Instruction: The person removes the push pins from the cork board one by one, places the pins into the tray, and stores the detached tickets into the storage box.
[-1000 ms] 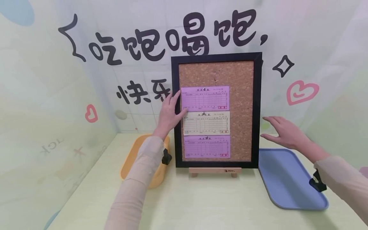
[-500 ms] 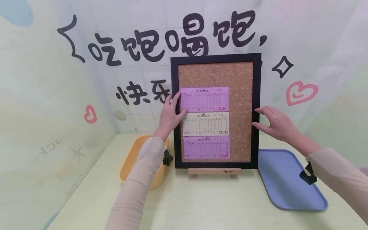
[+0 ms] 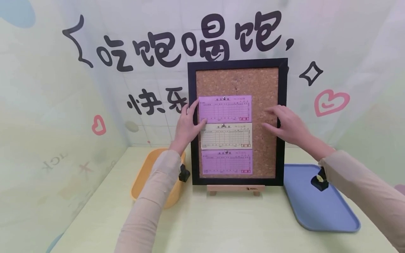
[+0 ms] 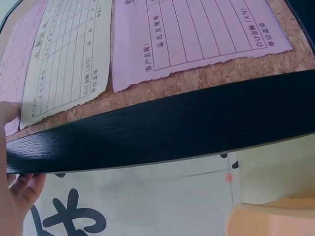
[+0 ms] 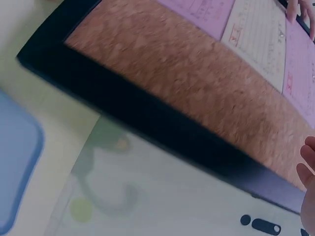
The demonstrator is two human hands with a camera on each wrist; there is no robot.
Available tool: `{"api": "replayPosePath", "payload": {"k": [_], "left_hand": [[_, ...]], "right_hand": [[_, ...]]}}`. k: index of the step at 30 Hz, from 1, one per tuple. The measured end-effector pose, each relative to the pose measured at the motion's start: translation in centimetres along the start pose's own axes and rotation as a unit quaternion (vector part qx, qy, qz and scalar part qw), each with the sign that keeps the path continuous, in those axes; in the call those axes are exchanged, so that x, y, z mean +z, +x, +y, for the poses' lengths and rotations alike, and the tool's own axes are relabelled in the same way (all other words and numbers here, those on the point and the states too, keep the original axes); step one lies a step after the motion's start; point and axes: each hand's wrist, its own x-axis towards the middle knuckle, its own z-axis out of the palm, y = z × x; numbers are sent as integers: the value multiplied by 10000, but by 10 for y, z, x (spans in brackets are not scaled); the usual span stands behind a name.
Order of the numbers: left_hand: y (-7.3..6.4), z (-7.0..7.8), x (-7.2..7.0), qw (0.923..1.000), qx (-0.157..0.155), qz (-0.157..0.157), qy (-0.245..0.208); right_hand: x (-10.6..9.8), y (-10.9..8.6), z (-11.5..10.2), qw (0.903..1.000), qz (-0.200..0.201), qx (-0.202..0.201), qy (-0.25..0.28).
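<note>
A black-framed cork board stands upright on a small wooden easel. Pinned to it in a column are a purple receipt slip, a cream slip and a lower purple slip, each with a pushpin at its top. My left hand holds the frame's left edge, thumb on the front by the top slips; the left wrist view shows fingers behind the frame. Extended over the board's right side, my right hand holds nothing; whether its fingertips touch the cork I cannot tell.
Left of the board stands a yellow-orange basket, partly hidden by my left arm. A blue tray lies at the right, under my right forearm. Behind the board hangs a printed backdrop.
My right hand has moved left, from beside the frame's right edge to in front of the cork. My left hand stays on the frame; the slips have not moved.
</note>
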Motion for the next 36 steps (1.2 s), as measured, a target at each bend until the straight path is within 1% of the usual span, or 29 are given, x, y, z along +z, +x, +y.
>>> {"api": "replayPosePath", "payload": {"k": [3,7,11,16,18,25,31,36], "left_hand": [[0,1,-1,10000,-28,-3,14],[0,2,-1,9999,-81,-92,18],[-1,2,0,9999,-97,-105,1],[-1,1,0,9999,-117,-107,46],[-1,2,-1,9999,-94,-97,34],[-1,2,-1,9999,-47,-59,80],[-1,2,0,9999,-76,-12,82],[-1,1,1,9999,-120,-31,105]], "right_hand": [[5,9,-6,9997,74,70,203],[14,19,-14,9989,35,156,438],[19,28,-20,9978,20,160,642],[24,41,-25,9972,58,251,707],[26,45,-26,9968,34,347,724],[30,58,-33,9932,-184,747,875],[38,69,-37,9896,-334,824,1130],[46,78,-38,9871,-484,1026,1125]]}}
